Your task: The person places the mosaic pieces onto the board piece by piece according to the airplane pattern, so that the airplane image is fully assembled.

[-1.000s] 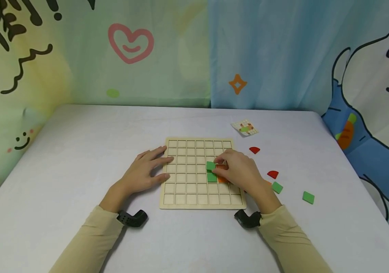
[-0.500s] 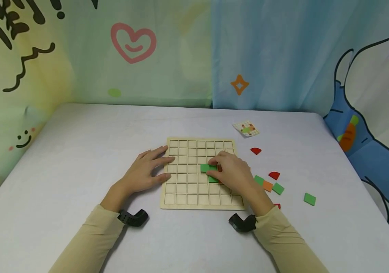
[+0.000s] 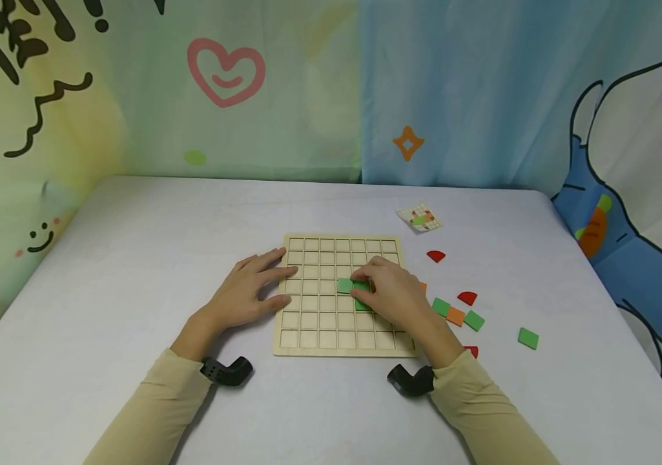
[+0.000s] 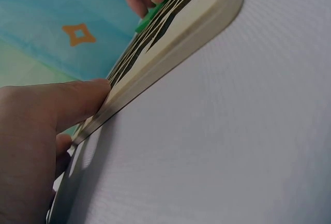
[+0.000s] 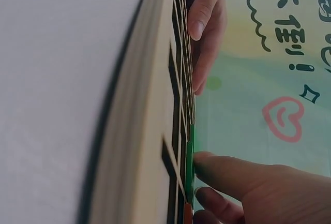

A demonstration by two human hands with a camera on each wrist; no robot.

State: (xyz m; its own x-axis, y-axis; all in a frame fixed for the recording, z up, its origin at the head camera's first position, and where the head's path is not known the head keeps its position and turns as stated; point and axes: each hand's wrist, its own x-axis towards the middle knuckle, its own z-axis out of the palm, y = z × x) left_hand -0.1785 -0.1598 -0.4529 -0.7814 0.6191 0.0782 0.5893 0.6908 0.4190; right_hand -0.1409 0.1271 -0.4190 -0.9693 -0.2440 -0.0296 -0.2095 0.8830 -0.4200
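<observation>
A wooden grid board [image 3: 307, 349] lies flat on the white table. My left hand [image 3: 245, 290] rests at its left edge with the fingers spread; in the left wrist view its thumb [image 4: 90, 97] touches the rim. Over the board's right half, my right hand [image 3: 394, 294] pinches a green square tile [image 3: 345, 285] near its right edge, between thumb and index finger. Another green tile [image 3: 362, 305] sits in the grid just below the fingertips. In the right wrist view, green tiles [image 5: 190, 172] and an orange tile [image 5: 188, 213] line up beside the thumb; the palm hides more of the grid.
Right of the board lie loose green tiles [image 3: 528, 338], an orange tile [image 3: 455, 316] and red fan-shaped pieces [image 3: 467, 298]. A small pattern card [image 3: 419, 218] lies at the back. A printed curtain [image 3: 307, 90] hangs behind the table.
My right hand has moved slightly left with the green tile, uncovering another green tile beside it and loose pieces on the right. The left hand stays put.
</observation>
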